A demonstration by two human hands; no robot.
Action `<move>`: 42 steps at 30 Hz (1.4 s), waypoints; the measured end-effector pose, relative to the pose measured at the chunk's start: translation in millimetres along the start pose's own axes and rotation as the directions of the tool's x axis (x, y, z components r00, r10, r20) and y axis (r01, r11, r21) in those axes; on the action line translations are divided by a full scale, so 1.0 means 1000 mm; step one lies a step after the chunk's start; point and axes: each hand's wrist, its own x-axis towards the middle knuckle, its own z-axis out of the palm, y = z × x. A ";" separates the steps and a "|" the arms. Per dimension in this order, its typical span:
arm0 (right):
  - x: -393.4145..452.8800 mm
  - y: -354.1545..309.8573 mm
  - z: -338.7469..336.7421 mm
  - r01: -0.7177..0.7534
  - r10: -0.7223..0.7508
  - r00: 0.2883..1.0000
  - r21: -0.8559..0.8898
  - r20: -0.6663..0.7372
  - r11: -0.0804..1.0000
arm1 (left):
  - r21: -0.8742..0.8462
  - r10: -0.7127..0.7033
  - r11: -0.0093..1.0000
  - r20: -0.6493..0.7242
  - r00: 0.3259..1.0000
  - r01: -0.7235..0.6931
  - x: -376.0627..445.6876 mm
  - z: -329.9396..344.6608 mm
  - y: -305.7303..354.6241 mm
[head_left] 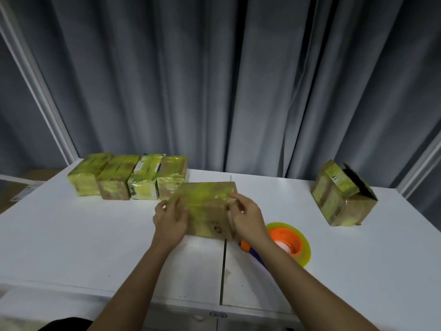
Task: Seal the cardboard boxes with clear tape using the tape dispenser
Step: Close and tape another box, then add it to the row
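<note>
Two hands, the left hand [170, 217] and right hand [245, 215], grip the ends of a taped box [206, 209] mid-tabletop [83, 235]; the tape dispenser [287, 242] lies just beside it, toward the right edge.

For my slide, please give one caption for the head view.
Both hands, left hand and right hand, hold a taped box; tape dispenser lies beside.

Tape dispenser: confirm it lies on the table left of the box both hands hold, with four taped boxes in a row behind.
Wrong side. In the head view the tape dispenser lies on the table right of the box that the left hand and right hand hold. The four taped boxes do stand in a row behind.
</note>
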 end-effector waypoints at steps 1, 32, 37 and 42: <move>-0.008 -0.001 0.003 0.011 -0.012 1.000 0.016 0.023 1.000 | -0.067 -0.017 0.998 0.033 0.999 0.019 -0.003 0.000 -0.002; -0.061 0.089 -0.060 -0.066 0.165 0.986 -0.804 0.040 0.590 | -0.290 -0.080 0.939 0.340 0.937 0.185 -0.014 0.022 0.015; -0.073 0.092 -0.076 -0.001 -0.079 0.989 -0.532 -0.128 0.847 | 0.024 0.252 0.967 0.055 0.966 -0.253 -0.027 0.029 0.035; -0.092 0.073 -0.085 0.038 -0.130 0.970 -0.397 -0.206 0.917 | -0.056 0.395 0.915 0.323 0.860 -0.399 -0.043 0.028 0.069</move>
